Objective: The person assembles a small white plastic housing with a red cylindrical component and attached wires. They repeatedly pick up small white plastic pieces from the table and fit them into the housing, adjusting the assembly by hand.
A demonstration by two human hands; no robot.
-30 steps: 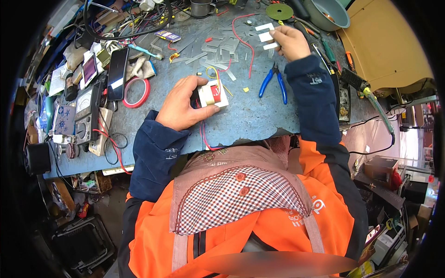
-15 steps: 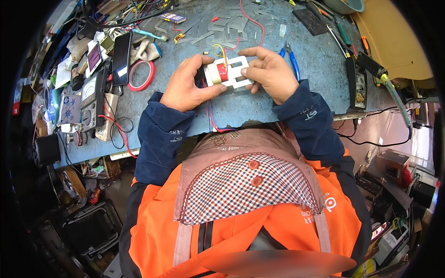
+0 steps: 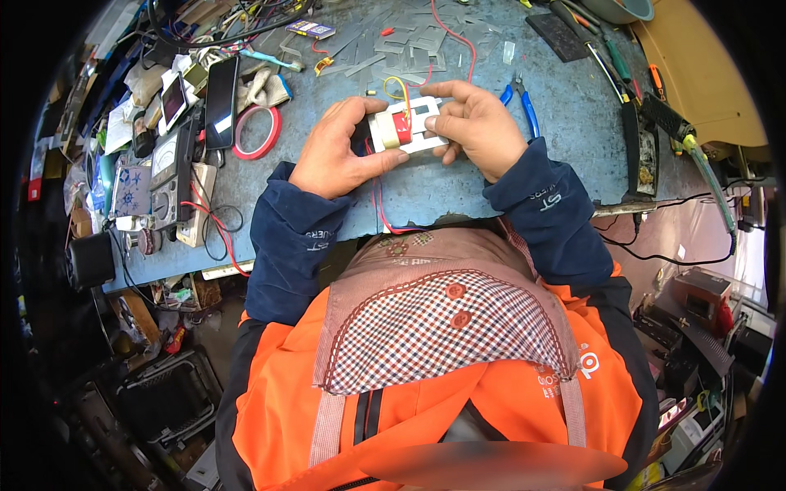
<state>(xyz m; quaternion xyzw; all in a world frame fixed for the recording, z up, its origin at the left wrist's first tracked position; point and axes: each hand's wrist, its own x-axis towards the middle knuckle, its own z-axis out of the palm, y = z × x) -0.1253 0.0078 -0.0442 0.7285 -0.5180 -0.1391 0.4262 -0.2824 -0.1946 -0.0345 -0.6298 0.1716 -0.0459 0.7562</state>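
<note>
Above the near part of the bench, my left hand point(image 3: 340, 151) grips a transformer coil point(image 3: 386, 131) wrapped in pale yellow and red tape, thumb on its near side and fingers on its far side. Pinched between thumb and fingers of my right hand point(image 3: 479, 127) is a slotted, E-shaped metal lamination point(image 3: 427, 144), partly inside the coil from the right. Yellow and red leads rise from the coil's far side; red leads point(image 3: 378, 200) hang toward the bench edge. Fingertips of both hands are closed and partly hidden behind the parts.
Loose metal laminations point(image 3: 389, 51) lie scattered at the far middle. Blue-handled cutters point(image 3: 530, 110) rest right of my right hand. At left are red tape point(image 3: 259, 133), a phone point(image 3: 221, 102) and a multimeter point(image 3: 166, 176). A soldering iron point(image 3: 711, 182) lies at the right edge.
The lamination has slid left, deeper into the coil, so less of its slots shows. Both hands keep their grip. The whole view has shifted slightly.
</note>
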